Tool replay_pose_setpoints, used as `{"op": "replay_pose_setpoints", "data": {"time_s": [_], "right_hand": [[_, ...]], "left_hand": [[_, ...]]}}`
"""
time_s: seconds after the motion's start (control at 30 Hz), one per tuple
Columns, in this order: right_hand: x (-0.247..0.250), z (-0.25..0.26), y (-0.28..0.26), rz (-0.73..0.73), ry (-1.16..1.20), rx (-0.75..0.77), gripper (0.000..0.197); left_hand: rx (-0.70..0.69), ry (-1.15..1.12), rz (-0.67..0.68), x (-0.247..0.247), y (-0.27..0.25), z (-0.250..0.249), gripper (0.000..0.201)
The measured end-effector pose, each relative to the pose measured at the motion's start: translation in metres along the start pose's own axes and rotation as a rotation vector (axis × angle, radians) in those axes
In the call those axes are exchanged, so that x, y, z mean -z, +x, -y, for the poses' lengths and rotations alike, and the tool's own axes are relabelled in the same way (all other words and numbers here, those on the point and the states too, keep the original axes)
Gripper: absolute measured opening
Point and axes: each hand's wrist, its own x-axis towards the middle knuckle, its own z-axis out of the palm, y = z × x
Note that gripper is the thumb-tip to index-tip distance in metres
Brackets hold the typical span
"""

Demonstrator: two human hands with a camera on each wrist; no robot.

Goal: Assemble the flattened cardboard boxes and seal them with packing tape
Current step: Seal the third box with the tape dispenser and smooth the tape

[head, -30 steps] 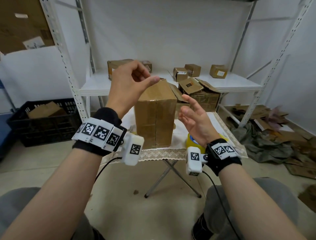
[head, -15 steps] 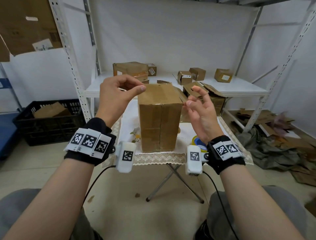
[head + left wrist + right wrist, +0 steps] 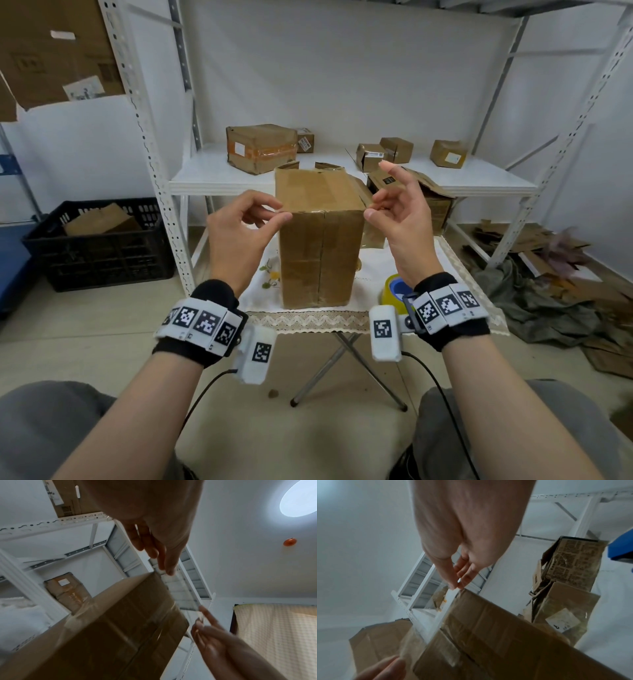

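While hands pinch tape (image 3: pixel 443 609) | box (image 3: pixel 320 240) upright, closed | crate (image 3: pixel 99 246) holds cardboard

White walls (image 3: pixel 376 68), metal shelving (image 3: pixel 342 181), tiled floor (image 3: pixel 85 325)

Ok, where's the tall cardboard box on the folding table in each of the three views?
Head: tall cardboard box stands centre frame on the table, between both hands.
Left wrist: it fills the lower left, seen from below.
Right wrist: it runs across the bottom right.
Shared landmark: the taped box on the white shelf, also in the left wrist view.
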Motion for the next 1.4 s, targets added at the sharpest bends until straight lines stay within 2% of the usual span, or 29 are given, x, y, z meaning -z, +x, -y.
{"op": "replay_pose_setpoints", "data": {"time_s": [0.13, 0.47, 0.73, 0.97, 1.27, 1.4], "right_hand": [[-0.005, -0.002, 0.003, 0.008, -0.076, 0.042, 0.069], [-0.008, -0.01, 0.007, -0.007, -0.182, 0.089, 0.071], [-0.014, -0.015, 0.013, 0.004, -0.379, 0.206, 0.069], [-0.017, -0.019, 0.018, 0.003, -0.446, 0.249, 0.069], [-0.022, -0.028, 0.016, 0.03, -0.422, 0.187, 0.074], [-0.019, -0.032, 0.018, 0.045, -0.29, 0.105, 0.075]], "left_hand": [[-0.011, 0.01, -0.068, -0.006, -0.007, 0.008, 0.018], [-0.034, 0.063, -0.115, -0.016, -0.005, 0.014, 0.018], [-0.069, 0.111, -0.158, -0.02, -0.005, 0.021, 0.02], [-0.052, 0.099, -0.165, -0.022, -0.003, 0.021, 0.019], [-0.069, 0.071, -0.157, -0.026, -0.003, 0.015, 0.018], [-0.029, 0.033, -0.158, -0.025, -0.002, 0.018, 0.019]]}}
